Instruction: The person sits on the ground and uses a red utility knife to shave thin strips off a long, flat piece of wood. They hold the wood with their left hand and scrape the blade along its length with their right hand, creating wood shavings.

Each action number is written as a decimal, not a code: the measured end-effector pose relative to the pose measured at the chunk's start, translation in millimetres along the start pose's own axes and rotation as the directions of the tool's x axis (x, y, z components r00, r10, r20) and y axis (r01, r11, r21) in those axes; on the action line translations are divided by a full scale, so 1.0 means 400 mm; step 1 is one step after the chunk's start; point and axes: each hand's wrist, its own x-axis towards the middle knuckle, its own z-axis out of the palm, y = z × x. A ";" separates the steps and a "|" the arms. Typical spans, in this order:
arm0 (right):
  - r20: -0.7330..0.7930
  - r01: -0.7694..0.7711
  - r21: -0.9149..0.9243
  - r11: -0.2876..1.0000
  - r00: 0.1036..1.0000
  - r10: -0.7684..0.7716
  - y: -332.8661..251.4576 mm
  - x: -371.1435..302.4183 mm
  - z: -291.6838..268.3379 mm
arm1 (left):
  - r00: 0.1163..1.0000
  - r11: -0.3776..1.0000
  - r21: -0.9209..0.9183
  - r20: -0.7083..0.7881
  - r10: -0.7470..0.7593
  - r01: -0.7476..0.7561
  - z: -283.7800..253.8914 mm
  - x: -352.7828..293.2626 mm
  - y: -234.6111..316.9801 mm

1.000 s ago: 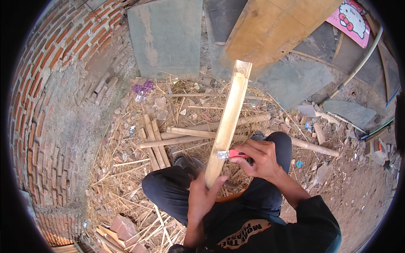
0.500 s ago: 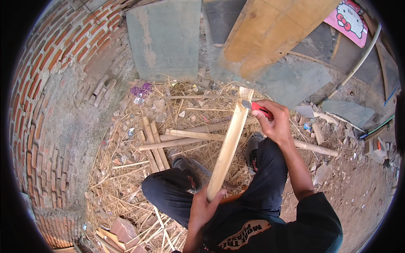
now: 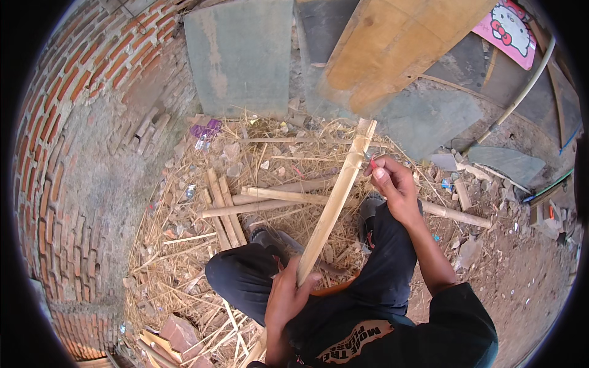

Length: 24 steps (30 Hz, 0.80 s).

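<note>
A split bamboo length (image 3: 331,205) slants away from me above my lap, with a node near its far end. My left hand (image 3: 285,297) is closed around its near end, by my left knee. Close to the far end, my right hand (image 3: 394,184) grips a red-handled knife (image 3: 372,162). The fingers hide most of the handle, and the blade, beside the bamboo just below the node's far side, barely shows; whether it touches cannot be told.
Bamboo strips (image 3: 226,211) and a round pole (image 3: 457,214) lie on straw-littered ground around my feet. A brick wall (image 3: 61,153) rises at left. Grey boards (image 3: 239,58) and a tan panel (image 3: 399,49) lean at the back. Brick pieces (image 3: 179,334) lie at lower left.
The bamboo has been rolled and its near end has shifted slightly left with my left hand. My right hand has turned and come slightly nearer, so less of the red handle shows.
</note>
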 end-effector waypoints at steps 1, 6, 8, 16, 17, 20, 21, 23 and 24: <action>0.019 0.037 -0.119 0.992 0.999 -0.035 -0.020 -0.025 0.014 | 1.000 1.000 -0.015 -0.005 0.013 -0.013 0.003 0.003 -0.007; 0.219 0.384 -0.324 0.865 0.920 -0.326 -0.052 -0.129 0.090 | 0.999 0.984 -0.175 0.043 -0.023 0.031 -0.005 0.031 0.030; 0.249 0.440 -0.307 0.844 0.893 -0.375 -0.045 -0.156 0.113 | 0.997 0.982 -0.180 0.062 -0.040 0.051 -0.007 0.035 0.031; 0.249 0.435 -0.325 0.839 0.896 -0.368 -0.071 -0.170 0.141 | 1.000 0.998 -0.061 0.003 0.023 -0.023 0.011 0.052 0.067; 0.238 0.427 -0.327 0.843 0.901 -0.364 -0.075 -0.170 0.142 | 1.000 0.998 -0.056 -0.004 0.029 -0.029 0.011 0.051 0.069; 0.161 0.386 -0.237 0.892 0.921 -0.355 -0.037 -0.172 0.140 | 0.999 0.998 -0.051 0.030 -0.021 0.023 0.004 0.048 0.072; 0.167 0.262 -0.135 0.956 0.957 -0.238 -0.035 -0.173 0.134 | 1.000 0.998 -0.059 0.008 0.000 0.000 0.004 0.047 0.066; 0.215 -0.015 0.066 0.998 0.977 0.001 -0.034 -0.172 0.120 | 0.998 0.996 -0.074 -0.035 0.043 -0.046 0.004 0.045 0.052; 0.227 -0.116 0.184 0.976 0.971 0.073 -0.045 -0.166 0.116 | 1.000 0.997 -0.073 -0.021 0.014 -0.016 0.000 0.045 0.056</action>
